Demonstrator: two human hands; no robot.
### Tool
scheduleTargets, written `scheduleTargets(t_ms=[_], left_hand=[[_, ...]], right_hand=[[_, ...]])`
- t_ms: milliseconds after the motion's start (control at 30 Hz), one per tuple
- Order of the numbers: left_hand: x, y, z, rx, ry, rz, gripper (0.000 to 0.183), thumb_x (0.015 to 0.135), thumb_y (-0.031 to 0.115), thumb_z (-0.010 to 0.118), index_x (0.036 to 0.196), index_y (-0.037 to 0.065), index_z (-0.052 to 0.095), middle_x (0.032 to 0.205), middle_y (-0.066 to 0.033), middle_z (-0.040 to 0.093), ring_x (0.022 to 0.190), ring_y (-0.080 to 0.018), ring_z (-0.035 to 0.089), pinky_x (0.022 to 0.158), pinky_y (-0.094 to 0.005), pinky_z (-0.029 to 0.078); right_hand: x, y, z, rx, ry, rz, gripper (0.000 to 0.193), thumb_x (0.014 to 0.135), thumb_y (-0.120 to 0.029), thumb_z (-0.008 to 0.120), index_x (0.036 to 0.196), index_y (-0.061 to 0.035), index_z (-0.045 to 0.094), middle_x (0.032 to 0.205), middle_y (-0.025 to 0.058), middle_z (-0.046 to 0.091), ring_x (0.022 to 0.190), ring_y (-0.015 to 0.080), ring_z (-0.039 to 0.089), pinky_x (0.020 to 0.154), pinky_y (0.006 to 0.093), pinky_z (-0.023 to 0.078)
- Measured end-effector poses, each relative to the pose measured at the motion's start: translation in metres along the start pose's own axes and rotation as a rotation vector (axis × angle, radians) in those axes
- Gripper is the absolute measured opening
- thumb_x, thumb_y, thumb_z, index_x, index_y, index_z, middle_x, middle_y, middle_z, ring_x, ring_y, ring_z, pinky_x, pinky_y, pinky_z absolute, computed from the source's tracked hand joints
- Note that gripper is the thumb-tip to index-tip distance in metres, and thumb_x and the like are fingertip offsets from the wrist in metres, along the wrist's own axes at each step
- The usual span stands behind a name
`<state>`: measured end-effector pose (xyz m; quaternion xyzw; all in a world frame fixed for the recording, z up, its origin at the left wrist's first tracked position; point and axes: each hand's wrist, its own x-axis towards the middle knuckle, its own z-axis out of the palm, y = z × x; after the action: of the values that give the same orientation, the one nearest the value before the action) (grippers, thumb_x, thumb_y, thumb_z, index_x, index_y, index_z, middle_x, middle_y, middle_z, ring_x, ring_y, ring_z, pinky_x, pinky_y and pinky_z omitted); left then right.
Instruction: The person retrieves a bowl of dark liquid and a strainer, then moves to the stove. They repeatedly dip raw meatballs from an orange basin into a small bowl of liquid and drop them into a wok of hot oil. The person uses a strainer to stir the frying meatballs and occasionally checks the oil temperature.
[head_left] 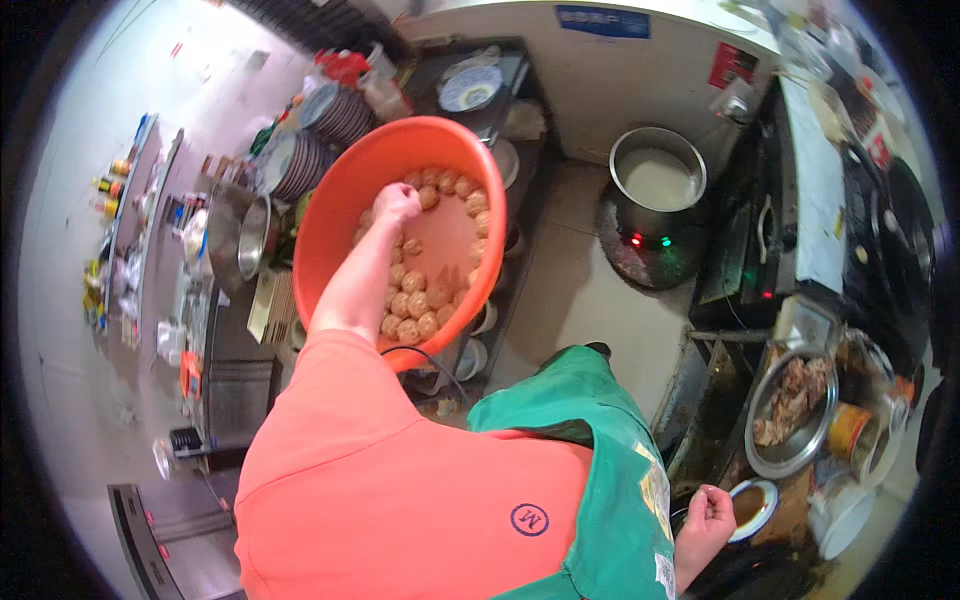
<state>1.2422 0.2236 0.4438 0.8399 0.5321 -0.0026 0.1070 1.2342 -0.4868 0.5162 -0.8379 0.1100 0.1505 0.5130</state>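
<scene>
A large orange basin [398, 262] holds several tan, rough-surfaced balls [415, 304], like meatballs, laid in rows along its inner edge. My left hand [397, 202] reaches over the basin with its fingers closed, just above the balls at the far left side. What is in those fingers, if anything, is hidden. At the lower right, my right hand [706, 515] is held with curled fingers beside a small white-rimmed dish [771, 510] of brown liquid. I cannot make out anything in its grip.
Stacked plates [338, 115] stand beyond the basin, with a patterned plate [470, 88] to their right. A metal pot [658, 168] of pale liquid sits on a dark round base. On the right are a steel bowl [793, 412] of meat and a stove side [745, 250].
</scene>
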Motion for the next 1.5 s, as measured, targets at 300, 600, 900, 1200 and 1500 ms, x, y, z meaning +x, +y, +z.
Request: scheduleTargets(t_ms=[300, 600, 900, 1200, 1500], left_hand=[[-0.040, -0.077, 0.082, 0.010, -0.270, 0.116, 0.040, 0.085, 0.018, 0.059, 0.124, 0.007, 0.065, 0.121, -0.0143, 0.068, 0.111, -0.0289, 0.065, 0.093, -0.0374, 0.051], [-0.093, 0.010, 0.110, -0.167, -0.355, 0.093, 0.071, 0.076, 0.041, 0.073, 0.132, 0.002, 0.055, 0.128, -0.0204, 0.060, 0.118, -0.0320, 0.060, 0.098, -0.0395, 0.049], [-0.089, 0.039, 0.134, 0.058, -0.214, 0.096, 0.062, 0.079, 0.043, 0.070, 0.121, 0.000, 0.055, 0.126, -0.0226, 0.055, 0.115, -0.0393, 0.058, 0.095, -0.0474, 0.050], [-0.068, 0.017, 0.165, 0.087, -0.228, 0.354, 0.064, 0.071, 0.049, 0.078, 0.106, -0.001, 0.060, 0.107, -0.0179, 0.061, 0.101, -0.0375, 0.064, 0.085, -0.0474, 0.053], [-0.025, -0.034, 0.153, -1.421, -0.599, -0.192, 0.017, 0.087, 0.021, 0.063, 0.085, 0.004, 0.064, 0.077, -0.0089, 0.066, 0.073, -0.0266, 0.064, 0.070, -0.0439, 0.055]], right_hand=[[0.031, -0.056, 0.048, -0.141, -0.211, -0.083, 0.013, 0.091, -0.005, 0.062, 0.098, 0.0058, 0.062, 0.079, 0.0011, 0.058, 0.067, 0.0064, 0.048, 0.059, 0.0230, 0.040], [0.044, -0.084, 0.074, -0.349, -0.285, -0.166, 0.014, 0.089, -0.006, 0.065, 0.097, 0.0055, 0.063, 0.077, 0.0006, 0.058, 0.065, 0.0069, 0.049, 0.058, 0.0226, 0.042], [0.028, -0.062, 0.071, -0.340, -0.245, -0.051, 0.017, 0.087, -0.006, 0.067, 0.099, 0.0062, 0.065, 0.077, 0.0039, 0.063, 0.066, 0.0085, 0.055, 0.061, 0.0242, 0.047], [0.028, -0.034, 0.061, -0.237, -0.168, 0.051, 0.020, 0.088, -0.009, 0.068, 0.103, 0.0052, 0.065, 0.079, 0.0052, 0.065, 0.067, 0.0100, 0.057, 0.064, 0.0256, 0.048], [0.032, 0.030, 0.017, -0.038, -0.029, 0.183, 0.021, 0.094, -0.010, 0.063, 0.110, 0.0027, 0.060, 0.090, 0.0033, 0.062, 0.075, 0.0084, 0.056, 0.065, 0.0230, 0.047]])
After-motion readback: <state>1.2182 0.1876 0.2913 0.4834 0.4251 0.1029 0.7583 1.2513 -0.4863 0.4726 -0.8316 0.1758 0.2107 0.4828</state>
